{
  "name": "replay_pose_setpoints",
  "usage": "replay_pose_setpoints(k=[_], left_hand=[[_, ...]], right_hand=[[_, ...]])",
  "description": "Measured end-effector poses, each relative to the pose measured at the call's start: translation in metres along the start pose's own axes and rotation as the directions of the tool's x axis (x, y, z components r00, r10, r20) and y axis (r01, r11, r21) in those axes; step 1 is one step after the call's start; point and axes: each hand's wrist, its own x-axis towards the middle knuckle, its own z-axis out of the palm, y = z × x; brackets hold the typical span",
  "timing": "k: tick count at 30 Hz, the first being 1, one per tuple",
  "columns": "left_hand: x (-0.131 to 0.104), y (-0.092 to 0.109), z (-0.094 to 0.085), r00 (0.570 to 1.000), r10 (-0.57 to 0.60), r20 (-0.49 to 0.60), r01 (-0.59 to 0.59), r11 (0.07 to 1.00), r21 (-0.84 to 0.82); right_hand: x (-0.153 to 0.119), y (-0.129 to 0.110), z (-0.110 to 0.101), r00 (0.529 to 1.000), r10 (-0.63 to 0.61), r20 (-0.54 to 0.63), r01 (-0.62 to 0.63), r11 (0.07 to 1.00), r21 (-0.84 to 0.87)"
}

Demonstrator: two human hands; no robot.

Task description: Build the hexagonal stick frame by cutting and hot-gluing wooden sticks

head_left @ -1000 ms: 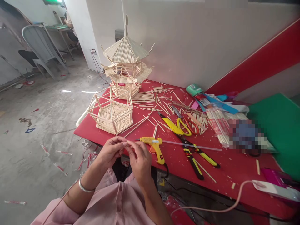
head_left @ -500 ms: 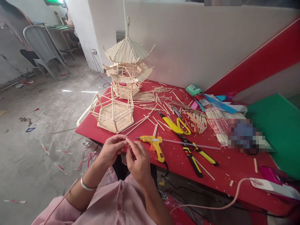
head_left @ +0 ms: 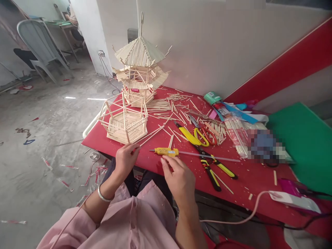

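My left hand (head_left: 127,159) is closed, thumb and fingers pinched together by the lower ends of two thin wooden sticks (head_left: 152,135). Whatever may be between its fingertips is too small to make out. My right hand (head_left: 180,174) is over the handle of a yellow hot glue gun (head_left: 165,151), thumb apart from the fingers; the handle and trigger are hidden beneath it. A clear glue stick (head_left: 193,154) juts from the gun's back end. Just beyond my left hand stands an open six-sided stick frame (head_left: 127,128) with a slatted floor. Behind it rises a tiered stick pagoda (head_left: 140,55).
Yellow-and-black pliers (head_left: 210,166), a yellow cutter (head_left: 190,135) and scissors (head_left: 201,136) lie on the red table (head_left: 249,183), among scattered sticks (head_left: 181,110). Bundled sticks (head_left: 236,136) and a green board (head_left: 306,145) are at the right. A pink cable (head_left: 249,219) crosses the front edge.
My hands were together in front of the glue gun. They have parted: the left went forward beside the sticks, the right moved right over the gun's handle. The view has shifted slightly.
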Motion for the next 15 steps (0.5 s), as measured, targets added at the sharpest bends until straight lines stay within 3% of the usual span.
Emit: replay_pose_setpoints(k=[3, 7, 11, 15], left_hand=[[0.004, -0.002, 0.012, 0.996, 0.081, 0.027, -0.085, 0.977, 0.197], [0.012, 0.001, 0.025, 0.99, 0.083, 0.117, -0.123, 0.908, 0.399], [0.013, 0.004, 0.026, 0.98, 0.085, 0.181, -0.156, 0.892, 0.425], [0.008, 0.004, 0.016, 0.976, 0.058, 0.208, -0.153, 0.868, 0.473]], right_hand=[[-0.006, 0.019, -0.008, 0.998, 0.052, 0.02, -0.05, 0.996, -0.068], [-0.007, 0.045, -0.023, 0.994, 0.104, 0.026, -0.101, 0.989, -0.108], [-0.002, 0.067, -0.046, 0.982, 0.183, -0.038, -0.186, 0.966, -0.177], [-0.009, 0.088, -0.063, 0.959, 0.281, -0.038, -0.28, 0.921, -0.27]])
